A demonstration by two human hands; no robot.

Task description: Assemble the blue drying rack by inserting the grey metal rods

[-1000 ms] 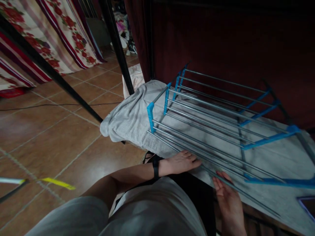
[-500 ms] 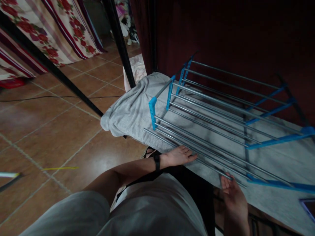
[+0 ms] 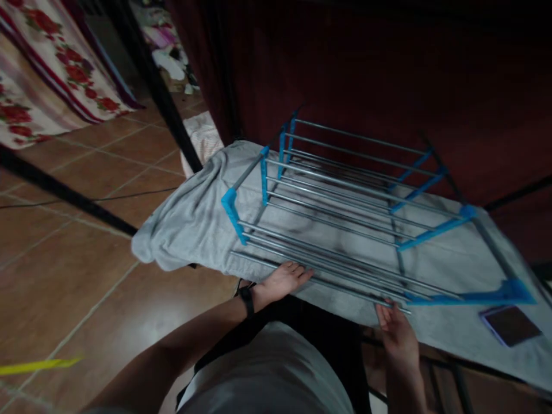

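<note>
A rack of grey metal rods (image 3: 340, 201) with blue plastic side pieces (image 3: 233, 214) lies on a grey towel (image 3: 190, 224) spread over a table. My left hand (image 3: 282, 280) rests flat on the nearest loose rod (image 3: 319, 282), fingers stretched out toward the right. A dark band is on that wrist. My right hand (image 3: 394, 329) is palm-up at the table's front edge, its fingertips touching the right end of the same rod, fingers apart.
A dark phone (image 3: 509, 325) lies on the towel at the right. A dark red curtain (image 3: 388, 69) hangs behind the table. Brown floor tiles (image 3: 77, 241), a black pole (image 3: 159, 86) and flowered fabric (image 3: 47, 75) fill the left side.
The view has swung right and the phone has come into sight. My right hand slid left along the rod to its end. The left hand stays flat on the rod.
</note>
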